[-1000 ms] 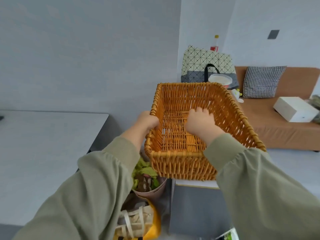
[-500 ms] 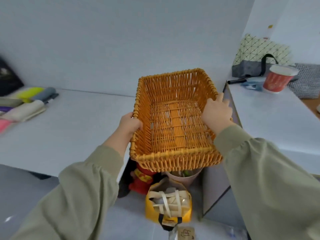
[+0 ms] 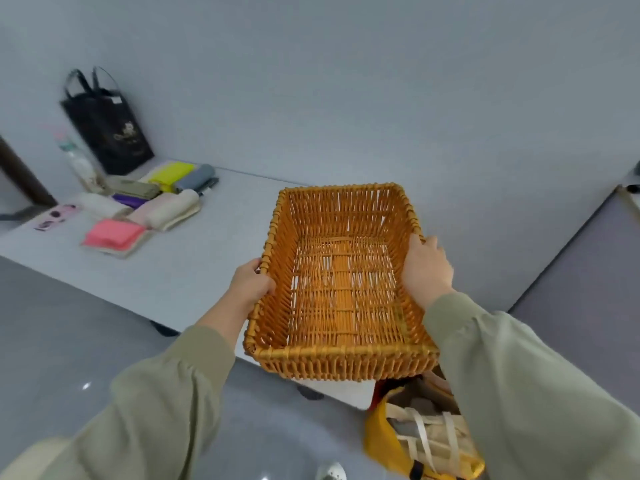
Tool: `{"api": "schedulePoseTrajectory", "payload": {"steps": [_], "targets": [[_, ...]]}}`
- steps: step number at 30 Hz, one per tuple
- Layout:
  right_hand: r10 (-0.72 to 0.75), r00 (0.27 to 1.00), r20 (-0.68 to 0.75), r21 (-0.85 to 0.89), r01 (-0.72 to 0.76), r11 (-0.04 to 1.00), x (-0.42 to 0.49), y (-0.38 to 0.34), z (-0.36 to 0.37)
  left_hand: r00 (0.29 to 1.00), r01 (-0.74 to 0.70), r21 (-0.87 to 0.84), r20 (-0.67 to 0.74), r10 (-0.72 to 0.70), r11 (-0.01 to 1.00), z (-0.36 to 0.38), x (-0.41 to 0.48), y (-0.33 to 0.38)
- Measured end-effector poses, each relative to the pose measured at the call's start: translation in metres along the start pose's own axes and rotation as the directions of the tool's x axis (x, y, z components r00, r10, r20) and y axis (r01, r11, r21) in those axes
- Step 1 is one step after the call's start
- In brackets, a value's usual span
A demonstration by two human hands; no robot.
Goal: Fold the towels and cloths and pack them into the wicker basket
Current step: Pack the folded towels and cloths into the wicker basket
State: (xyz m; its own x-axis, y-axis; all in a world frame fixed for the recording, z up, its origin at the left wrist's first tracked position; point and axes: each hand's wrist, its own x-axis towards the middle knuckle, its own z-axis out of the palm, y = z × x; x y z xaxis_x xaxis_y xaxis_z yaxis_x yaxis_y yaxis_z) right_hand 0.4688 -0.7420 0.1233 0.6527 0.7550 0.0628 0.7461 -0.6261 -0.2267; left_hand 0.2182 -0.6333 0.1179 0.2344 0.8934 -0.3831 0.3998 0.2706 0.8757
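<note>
An empty orange wicker basket (image 3: 341, 362) is held in the air over the near right corner of a white table (image 3: 180, 271). My left hand (image 3: 251, 284) grips its left rim and my right hand (image 3: 427, 268) grips its right rim. Far left on the table lies a cluster of folded and rolled cloths: a pink one (image 3: 112, 233), a cream roll (image 3: 175, 209), a yellow one (image 3: 171, 173), a grey roll (image 3: 195, 176), an olive one (image 3: 133, 187) and a purple one (image 3: 130, 201).
A black tote bag (image 3: 109, 129) leans on the wall behind the cloths, with a clear bottle (image 3: 78, 161) beside it. A yellow bag (image 3: 420, 441) sits on the grey floor under the basket. A second grey surface (image 3: 588, 271) stands at the right.
My view has swung left, away from the sofa. Both hands have carried the basket to the white table, and the pile of cloths has come fully into view.
</note>
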Motion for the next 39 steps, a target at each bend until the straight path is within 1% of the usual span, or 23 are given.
{"api": "schedulePoseTrajectory", "payload": {"steps": [3,5,9,12,15,18,22,27,31,34,35,37,39], "targets": [[-0.055,0.998,0.025,0.003,0.055,0.998,0.033,-0.046,0.027,1.0,0.001,0.029,-0.022,-0.001,1.0,-0.037,0.045,0.0],[-0.099,0.994,0.039,0.015,0.098,0.995,0.061,-0.08,0.049,0.998,0.004,0.055,-0.062,0.0,0.999,-0.065,0.079,0.003],[-0.13,0.989,0.065,0.048,0.127,0.991,0.103,-0.14,0.082,0.994,0.029,0.072,-0.104,-0.022,0.997,-0.112,0.133,0.009],[-0.142,0.985,0.096,0.071,0.136,0.988,0.126,-0.18,0.098,0.994,0.06,0.093,-0.096,-0.051,0.994,-0.145,0.17,0.012],[-0.154,0.983,0.098,0.08,0.146,0.986,0.145,-0.211,0.11,0.996,0.061,0.088,-0.064,-0.055,0.994,-0.17,0.205,0.013],[-0.112,0.989,0.094,0.078,0.105,0.991,0.161,-0.244,0.128,0.998,0.062,0.11,-0.018,-0.06,0.992,-0.196,0.247,0.016],[-0.025,0.996,0.089,0.089,0.017,0.996,0.175,-0.288,0.157,0.998,0.013,0.173,0.051,-0.023,0.985,-0.232,0.309,0.014],[0.129,0.99,0.055,0.043,-0.131,0.99,0.186,-0.355,0.188,0.979,-0.045,0.194,0.204,0.004,0.98,-0.277,0.383,0.009],[0.185,0.982,0.033,0.013,-0.186,0.982,0.182,-0.389,0.2,0.966,-0.102,0.2,0.255,0.049,0.974,-0.302,0.403,0.006],[0.212,0.977,-0.016,-0.059,-0.212,0.975,0.175,-0.406,0.206,0.942,-0.123,0.21,0.332,0.048,0.97,-0.318,0.419,-0.004],[0.223,0.975,-0.023,-0.107,-0.224,0.969,0.174,-0.411,0.208,0.933,-0.126,0.214,0.357,0.042,0.969,-0.322,0.425,-0.007],[0.244,0.97,-0.016,-0.244,-0.241,0.939,0.17,-0.422,0.214,0.926,-0.148,0.217,0.374,0.058,0.965,-0.327,0.434,-0.012],[0.247,0.969,-0.003,-0.321,-0.234,0.917,0.164,-0.438,0.221,0.926,-0.174,0.204,0.366,0.09,0.963,-0.328,0.437,-0.015]]}}
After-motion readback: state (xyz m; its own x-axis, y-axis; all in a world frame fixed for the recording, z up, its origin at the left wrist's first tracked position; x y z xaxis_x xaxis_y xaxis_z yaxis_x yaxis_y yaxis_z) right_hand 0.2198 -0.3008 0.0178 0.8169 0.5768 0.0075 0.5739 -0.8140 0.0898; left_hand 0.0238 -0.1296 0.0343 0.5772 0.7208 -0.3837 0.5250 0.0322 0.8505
